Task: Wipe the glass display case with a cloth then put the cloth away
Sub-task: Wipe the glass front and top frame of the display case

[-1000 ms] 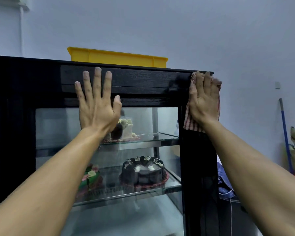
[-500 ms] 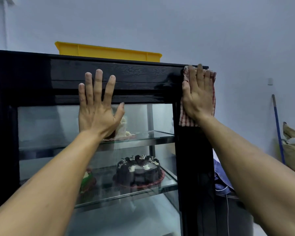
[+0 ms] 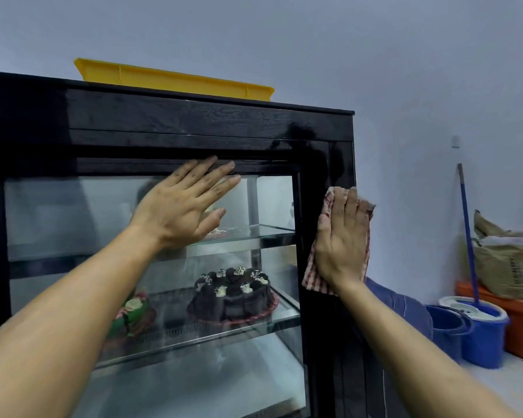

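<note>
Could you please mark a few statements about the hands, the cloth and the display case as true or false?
1. The right hand presses a red checked cloth flat against the black corner post of the display case. True.
2. The left hand holds a second cloth. False: it is bare, palm spread flat on the glass front.
3. A yellow tray sits on top of the case. True.
4. The chocolate cake stands on the top shelf. False: it stands on the lower glass shelf.
5. The mop lies flat on the floor. False: it stands in a blue bucket.
</note>
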{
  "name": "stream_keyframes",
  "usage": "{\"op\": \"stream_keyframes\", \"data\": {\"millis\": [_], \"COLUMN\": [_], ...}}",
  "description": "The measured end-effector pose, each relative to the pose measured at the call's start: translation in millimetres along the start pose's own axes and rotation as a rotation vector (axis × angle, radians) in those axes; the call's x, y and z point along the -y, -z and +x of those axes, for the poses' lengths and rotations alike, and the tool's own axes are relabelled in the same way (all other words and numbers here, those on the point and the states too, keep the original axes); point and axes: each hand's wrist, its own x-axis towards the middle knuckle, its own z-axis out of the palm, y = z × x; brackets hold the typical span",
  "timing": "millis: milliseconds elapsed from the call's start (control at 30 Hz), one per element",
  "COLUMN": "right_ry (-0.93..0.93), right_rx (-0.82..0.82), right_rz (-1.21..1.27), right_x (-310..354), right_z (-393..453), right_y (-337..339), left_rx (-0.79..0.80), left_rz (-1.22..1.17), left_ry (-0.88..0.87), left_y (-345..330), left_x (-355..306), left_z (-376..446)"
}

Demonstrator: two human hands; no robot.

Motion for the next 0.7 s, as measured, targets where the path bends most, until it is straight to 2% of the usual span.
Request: {"op": "stream_keyframes", "data": {"millis": [100,367,433,567,700], "right_ry": [-0.086,-0.207,-0.121,0.168,0.138], "right_rx": [0.002,-0.027,-0.033,0.051,0.043], "right_rz": [0.035,0.100,0.086,0.030,0.046], "right_x": [11.5,65.1,73.8,55.7,46.7], "right_z": [14.2,138.1,151.3,153.7,153.0], "right_y": [1.8,16.9,18.5,25.1,26.7], "left_rx": [0.005,0.002,0.010,0.029,0.020], "left_rz": [0.016,0.034,0.030,0.029,0.021], "left_ry": [-0.002,0.017,0.020,0.020,0.028], "left_y": [0.9,2.6,3.1,2.2,0.9], "left_x": [0.2,-2.5,-2.7,-3.4,-3.9], "left_z": [-0.3,0.1,-0.5,-0.2,-0.8]}}
